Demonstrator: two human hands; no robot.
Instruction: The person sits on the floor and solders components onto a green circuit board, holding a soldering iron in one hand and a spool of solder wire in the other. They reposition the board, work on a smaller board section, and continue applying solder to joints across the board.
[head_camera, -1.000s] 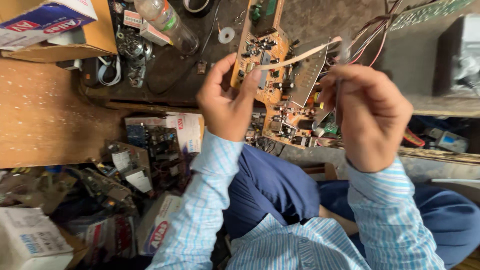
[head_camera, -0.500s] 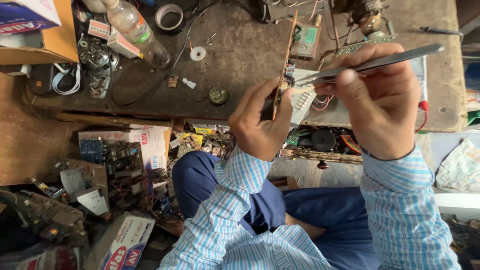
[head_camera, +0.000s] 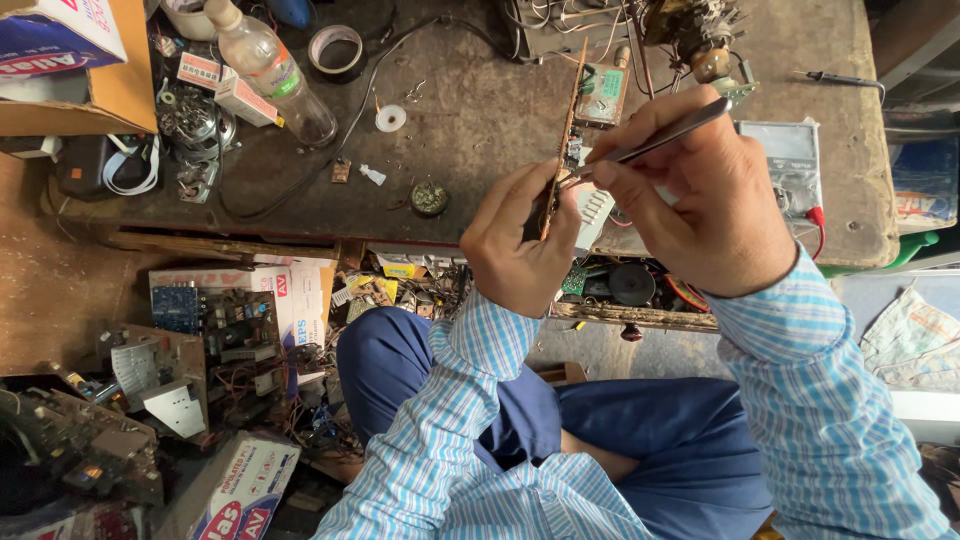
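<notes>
**Board turned edge-on, tweezers at its face**

At centre frame the left hand grips a circuit board, fingers closed around its lower end. A second ago the board lay tilted with its components showing; now it stands edge-on to the camera, as it did half a second ago. The right hand pinches metal tweezers, tips touching the board. A plastic bottle lies at upper left on the workbench.
</notes>
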